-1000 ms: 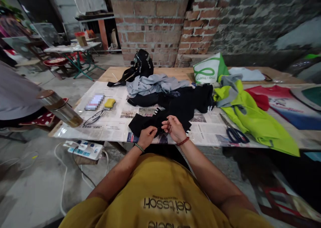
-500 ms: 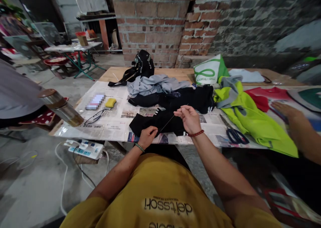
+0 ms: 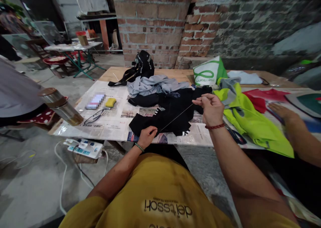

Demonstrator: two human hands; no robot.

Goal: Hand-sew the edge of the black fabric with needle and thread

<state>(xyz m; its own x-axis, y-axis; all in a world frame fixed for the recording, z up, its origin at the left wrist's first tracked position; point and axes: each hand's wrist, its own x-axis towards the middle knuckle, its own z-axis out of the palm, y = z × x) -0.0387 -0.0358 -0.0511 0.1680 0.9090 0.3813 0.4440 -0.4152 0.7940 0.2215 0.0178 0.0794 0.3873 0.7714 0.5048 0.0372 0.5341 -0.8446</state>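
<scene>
My left hand (image 3: 147, 137) is closed on the lower edge of a black garment (image 3: 168, 119) with white stripes, spread on the newspaper-covered table (image 3: 100, 129). From beside those fingers a thin thread (image 3: 177, 116) runs taut up to my right hand (image 3: 210, 108). That hand is raised over the garment in a pinch on the thread's far end; whether a needle is there is too small to tell. More black cloth (image 3: 147, 99) lies behind. Dark-handled scissors (image 3: 238, 137) rest partly hidden behind my right wrist.
To the left are a tilted bottle (image 3: 62, 107), a phone (image 3: 95, 101), a yellow sponge-like block (image 3: 110, 102) and glasses (image 3: 94, 117). Grey cloth (image 3: 157, 85) and a black bag (image 3: 144, 63) sit behind. At right, another person's hand (image 3: 281, 111) is beside a neon-yellow garment (image 3: 258, 121).
My right hand has moved right and slightly up, drawing out a longer stretch of thread. It now covers part of the scissors. My left hand has stayed in place.
</scene>
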